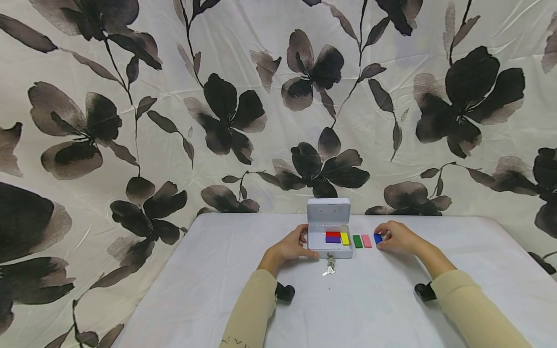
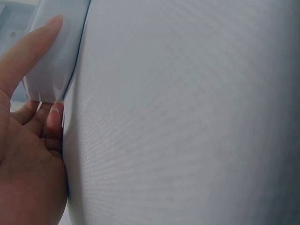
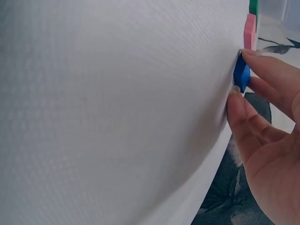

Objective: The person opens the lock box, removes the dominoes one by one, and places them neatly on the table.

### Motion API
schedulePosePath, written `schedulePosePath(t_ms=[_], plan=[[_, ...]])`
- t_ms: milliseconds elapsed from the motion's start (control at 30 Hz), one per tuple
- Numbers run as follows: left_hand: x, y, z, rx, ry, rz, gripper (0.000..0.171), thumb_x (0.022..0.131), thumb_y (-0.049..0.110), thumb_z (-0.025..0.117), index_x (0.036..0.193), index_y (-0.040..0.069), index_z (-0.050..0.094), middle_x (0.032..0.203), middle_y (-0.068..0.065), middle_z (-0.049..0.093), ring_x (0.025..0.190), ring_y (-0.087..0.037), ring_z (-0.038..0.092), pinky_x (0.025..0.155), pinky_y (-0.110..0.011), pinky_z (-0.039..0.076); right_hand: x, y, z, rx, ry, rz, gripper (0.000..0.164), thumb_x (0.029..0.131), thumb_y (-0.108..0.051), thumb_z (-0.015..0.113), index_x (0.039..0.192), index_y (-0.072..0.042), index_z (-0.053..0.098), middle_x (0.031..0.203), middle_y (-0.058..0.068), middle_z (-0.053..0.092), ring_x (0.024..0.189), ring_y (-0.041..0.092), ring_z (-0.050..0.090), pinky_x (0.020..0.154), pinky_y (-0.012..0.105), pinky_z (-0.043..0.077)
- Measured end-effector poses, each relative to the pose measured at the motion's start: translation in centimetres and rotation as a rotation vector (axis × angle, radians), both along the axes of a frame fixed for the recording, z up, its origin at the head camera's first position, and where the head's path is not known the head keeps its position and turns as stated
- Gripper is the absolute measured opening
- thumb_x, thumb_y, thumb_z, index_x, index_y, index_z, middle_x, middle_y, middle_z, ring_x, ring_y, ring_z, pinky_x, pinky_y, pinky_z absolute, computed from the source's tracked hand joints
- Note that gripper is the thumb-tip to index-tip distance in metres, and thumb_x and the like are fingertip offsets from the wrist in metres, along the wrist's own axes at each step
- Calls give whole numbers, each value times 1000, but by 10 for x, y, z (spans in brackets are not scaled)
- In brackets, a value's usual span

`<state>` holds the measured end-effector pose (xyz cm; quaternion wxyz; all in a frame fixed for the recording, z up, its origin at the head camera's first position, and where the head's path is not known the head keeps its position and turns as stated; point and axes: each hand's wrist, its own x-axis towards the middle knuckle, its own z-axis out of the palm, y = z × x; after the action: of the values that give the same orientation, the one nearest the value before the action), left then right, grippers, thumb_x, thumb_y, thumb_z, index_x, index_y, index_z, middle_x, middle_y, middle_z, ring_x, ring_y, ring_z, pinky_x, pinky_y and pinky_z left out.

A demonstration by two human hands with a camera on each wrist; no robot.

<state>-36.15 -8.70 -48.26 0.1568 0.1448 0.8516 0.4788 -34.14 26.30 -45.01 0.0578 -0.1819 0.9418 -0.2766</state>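
A small white lockable box (image 1: 320, 253) stands on the table with its lid (image 1: 328, 211) raised. Inside lie a red block (image 1: 333, 234), a purple block (image 1: 332, 239) and a yellow block (image 1: 345, 239). My left hand (image 1: 292, 244) grips the box's near left corner, its thumb along the front wall (image 2: 56, 51) and its other fingers at the left side. Between thumb and fingertips, my right hand (image 1: 398, 238) pinches a blue block (image 1: 378, 238) close over the table, right of the box. A pink block (image 1: 367, 241) and a green block (image 1: 358, 241) lie between the box and that hand.
Keys (image 1: 329, 268) hang from the lock at the box's front. A white cloth covers the table (image 1: 348, 309). Behind its far edge hangs a floral curtain (image 1: 270, 121). Dark straps (image 1: 285, 293) show at both wrists.
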Motion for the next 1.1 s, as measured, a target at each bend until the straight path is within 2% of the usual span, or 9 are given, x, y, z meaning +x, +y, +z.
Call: schedulePosePath(t_ms=[733,1100], plan=[[0,0,0,6,-9,1,94,77,20,92,154,14,37,114,-8,50,107,-23,45,90,-38,39,0,1,2,12,-32,3,40,88,-7,78,122,9,65,113,28,62,93,29,63,88,53,52],[3,1,2,1,-9,13,95,77,21,92,154,13,36,114,-8,49,107,-23,45,90,-38,38,3,2,3,10,-57,-18,58,85,-11,82,133,11,56,114,26,60,91,27,61,86,49,53]])
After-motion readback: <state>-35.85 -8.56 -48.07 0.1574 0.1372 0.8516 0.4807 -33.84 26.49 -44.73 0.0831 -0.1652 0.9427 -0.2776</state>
